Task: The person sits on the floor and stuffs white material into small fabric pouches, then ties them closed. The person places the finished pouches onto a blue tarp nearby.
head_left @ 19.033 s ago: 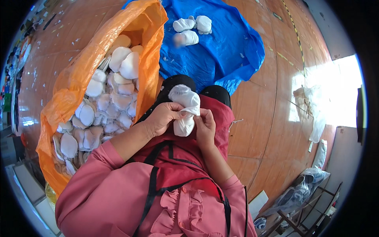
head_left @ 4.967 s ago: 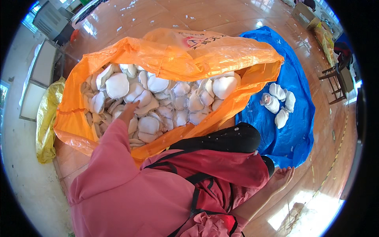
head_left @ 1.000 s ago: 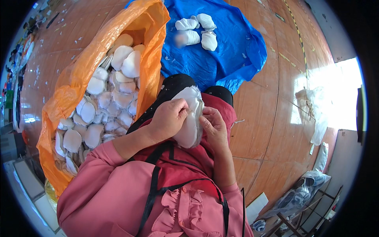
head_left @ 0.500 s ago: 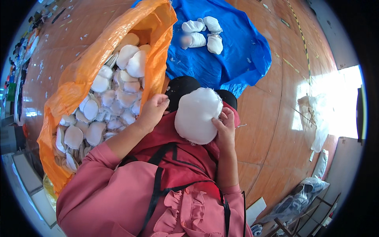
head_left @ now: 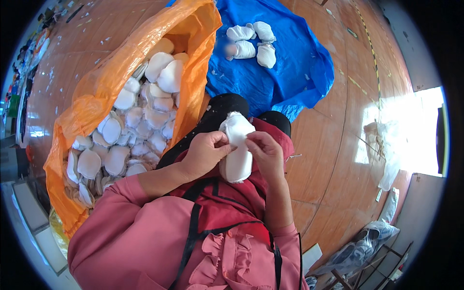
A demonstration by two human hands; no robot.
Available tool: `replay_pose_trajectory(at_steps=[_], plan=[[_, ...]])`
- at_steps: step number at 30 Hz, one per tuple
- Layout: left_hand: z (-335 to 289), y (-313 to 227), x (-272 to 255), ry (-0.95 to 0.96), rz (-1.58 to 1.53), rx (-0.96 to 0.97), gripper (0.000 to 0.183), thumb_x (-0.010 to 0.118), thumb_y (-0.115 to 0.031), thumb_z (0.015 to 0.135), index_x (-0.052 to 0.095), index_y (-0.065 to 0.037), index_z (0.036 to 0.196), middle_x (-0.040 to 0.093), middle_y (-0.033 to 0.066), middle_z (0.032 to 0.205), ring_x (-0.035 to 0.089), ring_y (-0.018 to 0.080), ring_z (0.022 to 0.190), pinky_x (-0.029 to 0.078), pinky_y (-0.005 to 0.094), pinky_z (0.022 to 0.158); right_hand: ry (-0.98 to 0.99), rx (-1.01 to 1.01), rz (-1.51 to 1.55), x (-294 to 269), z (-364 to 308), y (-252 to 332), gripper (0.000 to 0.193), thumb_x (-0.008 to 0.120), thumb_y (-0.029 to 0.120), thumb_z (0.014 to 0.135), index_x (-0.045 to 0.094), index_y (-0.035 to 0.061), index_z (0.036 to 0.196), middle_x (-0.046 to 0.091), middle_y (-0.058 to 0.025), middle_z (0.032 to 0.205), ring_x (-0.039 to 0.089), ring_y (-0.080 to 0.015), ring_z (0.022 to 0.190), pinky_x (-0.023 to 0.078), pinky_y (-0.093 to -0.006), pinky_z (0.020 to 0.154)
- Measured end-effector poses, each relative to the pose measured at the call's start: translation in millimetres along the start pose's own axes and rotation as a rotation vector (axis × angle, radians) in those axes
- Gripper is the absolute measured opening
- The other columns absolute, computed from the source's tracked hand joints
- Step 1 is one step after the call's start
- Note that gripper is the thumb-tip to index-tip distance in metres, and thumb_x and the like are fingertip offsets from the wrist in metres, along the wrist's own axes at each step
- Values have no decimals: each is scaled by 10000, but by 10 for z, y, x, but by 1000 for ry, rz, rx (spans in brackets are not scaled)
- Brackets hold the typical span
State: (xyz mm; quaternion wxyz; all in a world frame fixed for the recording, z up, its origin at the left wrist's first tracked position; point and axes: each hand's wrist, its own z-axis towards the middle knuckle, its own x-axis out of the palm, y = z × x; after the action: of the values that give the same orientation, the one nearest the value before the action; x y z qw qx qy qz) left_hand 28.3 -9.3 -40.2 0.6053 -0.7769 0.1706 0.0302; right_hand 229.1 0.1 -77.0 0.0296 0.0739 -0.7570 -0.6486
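Note:
A white padded cup-shaped piece [head_left: 237, 150] is held over my lap, folded between both hands. My left hand [head_left: 205, 153] pinches its upper left edge, and my right hand [head_left: 266, 153] grips its right side. To my left a big orange plastic sack [head_left: 104, 89] lies open, filled with several more white and cream pads [head_left: 140, 125]. Ahead, a blue tarp [head_left: 290, 72] carries a small cluster of folded white pieces [head_left: 251, 41].
The floor is reddish-brown wood [head_left: 328, 159]. Clear plastic bags [head_left: 382, 154] lie in the sunlit patch at right, and more bags and a metal frame [head_left: 362, 251] sit at lower right. Flat boxes [head_left: 29, 217] border the left edge.
Half a second ago the pad was spread wide in my right hand, with my left hand apart from it. Now both hands hold it, folded narrow.

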Motion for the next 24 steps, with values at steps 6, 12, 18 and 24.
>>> replay_pose_trajectory(at_steps=[6, 12, 18, 24], plan=[[44, -153, 149, 103, -116, -11, 159, 660, -115, 928, 694, 18, 1008, 696, 40, 774, 628, 78, 687, 513, 240, 652, 62, 64, -71, -34, 20, 299, 190, 749, 110, 852, 692, 4, 999, 684, -53, 873, 646, -119, 810, 514, -259, 712], [46, -157, 199, 162, -183, -37, 121, 645, -81, 933, 691, 26, 967, 688, 34, 778, 630, 83, 700, 513, 238, 655, 118, 68, -96, -122, 1, 334, 151, 711, 110, 875, 706, -11, 966, 688, -59, 843, 645, -120, 769, 508, -258, 688], [24, -173, 199, 170, -135, -73, 115, 654, -80, 925, 677, 32, 940, 684, 38, 773, 633, 86, 696, 514, 241, 643, 279, 37, -270, -231, 58, 371, 144, 674, 99, 913, 698, -39, 946, 691, -42, 864, 639, -98, 793, 507, -245, 682], [-31, -151, 191, 131, -127, 20, 129, 643, -86, 936, 647, 43, 947, 694, 65, 791, 657, 99, 702, 528, 246, 633, 317, 109, -100, -260, 110, 341, 151, 676, 88, 884, 716, -43, 948, 702, -60, 814, 662, -123, 750, 522, -262, 670]])
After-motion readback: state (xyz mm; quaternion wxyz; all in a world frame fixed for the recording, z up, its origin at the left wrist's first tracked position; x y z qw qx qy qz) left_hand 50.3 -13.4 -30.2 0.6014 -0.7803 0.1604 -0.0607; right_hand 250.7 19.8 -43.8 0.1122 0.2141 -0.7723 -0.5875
